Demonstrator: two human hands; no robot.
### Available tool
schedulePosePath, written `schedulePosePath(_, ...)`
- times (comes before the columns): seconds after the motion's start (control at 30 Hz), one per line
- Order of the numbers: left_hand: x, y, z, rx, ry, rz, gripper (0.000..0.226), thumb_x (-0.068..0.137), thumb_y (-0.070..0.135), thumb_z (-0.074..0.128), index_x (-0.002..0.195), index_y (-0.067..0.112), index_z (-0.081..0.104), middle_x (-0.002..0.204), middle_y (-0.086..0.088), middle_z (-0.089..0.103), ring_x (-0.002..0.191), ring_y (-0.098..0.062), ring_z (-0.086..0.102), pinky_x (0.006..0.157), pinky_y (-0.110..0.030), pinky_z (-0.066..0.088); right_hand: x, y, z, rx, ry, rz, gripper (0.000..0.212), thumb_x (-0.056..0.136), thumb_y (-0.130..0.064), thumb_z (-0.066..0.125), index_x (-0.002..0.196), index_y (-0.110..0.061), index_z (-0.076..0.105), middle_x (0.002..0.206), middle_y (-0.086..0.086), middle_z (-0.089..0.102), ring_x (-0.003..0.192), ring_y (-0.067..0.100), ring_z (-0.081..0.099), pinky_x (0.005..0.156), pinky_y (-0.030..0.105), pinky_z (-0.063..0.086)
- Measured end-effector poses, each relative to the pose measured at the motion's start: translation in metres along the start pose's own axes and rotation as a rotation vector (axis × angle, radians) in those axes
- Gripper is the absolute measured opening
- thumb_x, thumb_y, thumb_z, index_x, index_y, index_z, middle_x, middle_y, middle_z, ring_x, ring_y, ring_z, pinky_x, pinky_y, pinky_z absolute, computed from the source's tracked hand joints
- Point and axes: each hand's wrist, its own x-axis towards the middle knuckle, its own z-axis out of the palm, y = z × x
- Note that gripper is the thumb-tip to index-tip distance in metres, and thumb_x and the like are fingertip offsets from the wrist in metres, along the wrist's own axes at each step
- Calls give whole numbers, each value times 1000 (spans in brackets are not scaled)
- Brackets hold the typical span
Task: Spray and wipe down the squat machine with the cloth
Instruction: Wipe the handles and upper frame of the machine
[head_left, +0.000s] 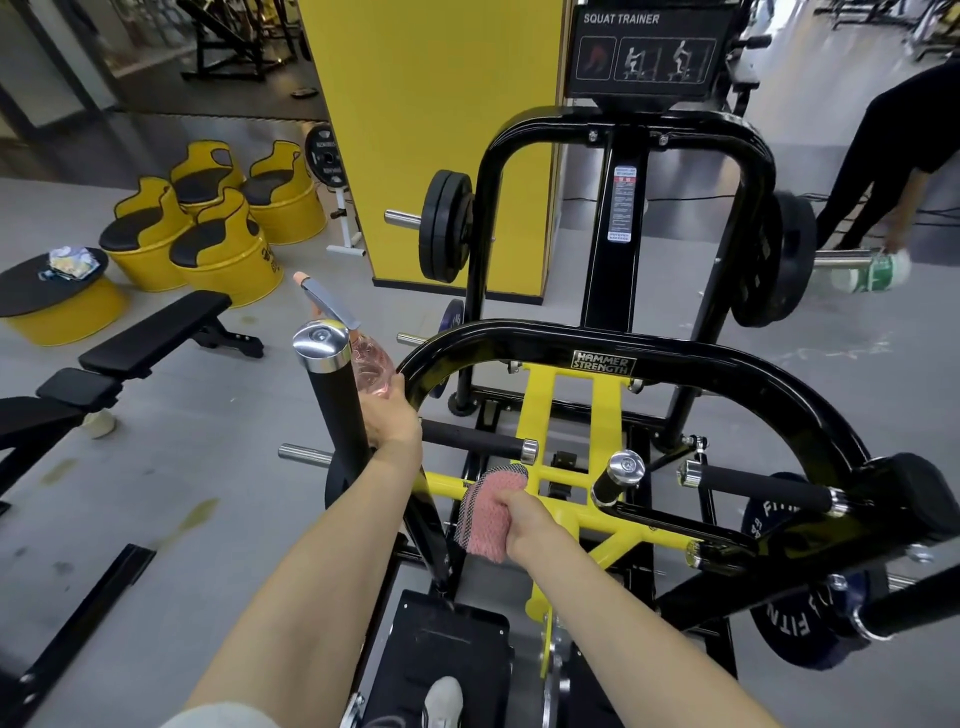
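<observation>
Gripping a pink cloth (488, 512) over the yellow crossbar (597, 522), centre frame: our right hand (530, 522), fingers curled round it. Squat machine (649, 345): glossy black tubes, yellow inner frame. Left hand (392, 421) clasps a pink spray bottle (371, 364); upright handle (332, 410) hides its fingertips from us.

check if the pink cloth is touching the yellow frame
Cannot tell. In the head view the pink cloth, gripped in the right hand, overlaps the yellow frame, but that single angle shows neither contact nor a gap.
</observation>
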Motion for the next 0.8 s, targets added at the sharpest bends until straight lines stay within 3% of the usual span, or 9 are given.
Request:
schedulePosePath(0.13,4,-7,1,49,16,18,82,85,31,71,147,6,24,147,-14,38,136,-32,35,114,-40,28,-4,-3,-2,-23,22,-33,34,95,-6,46,128,3,50,121,20,58,102,30,56,96,42,45)
schedulePosePath(0.27,-19,-19,5,299,-13,52,93,87,26,67,150,1,4,155,-22,13,144,-36,12,117,-43,9,-11,-7,1,-64,48,-64,39,94,-9,48,132,-1,49,117,17,59,102,30,57,84,39,47)
schedulePosePath(0.37,-42,-55,10,385,-102,259,78,86,25,66,148,6,22,145,-18,27,134,-35,28,110,-46,24,-4,-4,2,-125,77,-90,45,90,-12,52,135,-6,48,124,15,59,110,32,57,85,39,49)
schedulePosePath(0.43,-55,-77,9,468,-280,343,61,89,27,63,140,9,37,137,-16,34,124,-33,36,101,-42,33,-1,-3,1,-148,58,-136,44,90,-12,53,134,-8,50,122,16,61,109,32,59,87,42,51)
schedulePosePath(0.5,-58,-96,9,499,-499,239,56,92,35,59,138,8,41,136,-17,36,122,-33,40,99,-38,38,-9,-5,3,-128,15,-217,36,93,-7,50,129,-7,53,117,16,63,106,32,61,91,45,51)
schedulePosePath(0.63,-49,-100,-2,175,-986,-314,51,87,51,61,118,11,61,112,-10,67,104,-26,64,92,-41,53,-22,-11,5,-169,-56,-362,46,89,10,40,130,-10,43,120,17,58,108,30,58,93,44,50)
schedulePosePath(0.7,-46,-95,-6,86,-1044,-334,31,89,38,64,105,12,66,103,-11,70,96,-24,67,85,-38,55,-28,-13,3,-238,-106,-372,48,89,11,38,133,-11,40,124,19,56,109,29,58,91,40,50)
schedulePosePath(0.8,-40,-88,2,42,-944,-210,15,91,19,64,99,7,67,98,-14,69,84,-24,66,76,-34,54,-38,-23,-4,-353,-105,-386,46,91,6,44,129,-18,39,122,17,58,100,27,60,78,36,53)
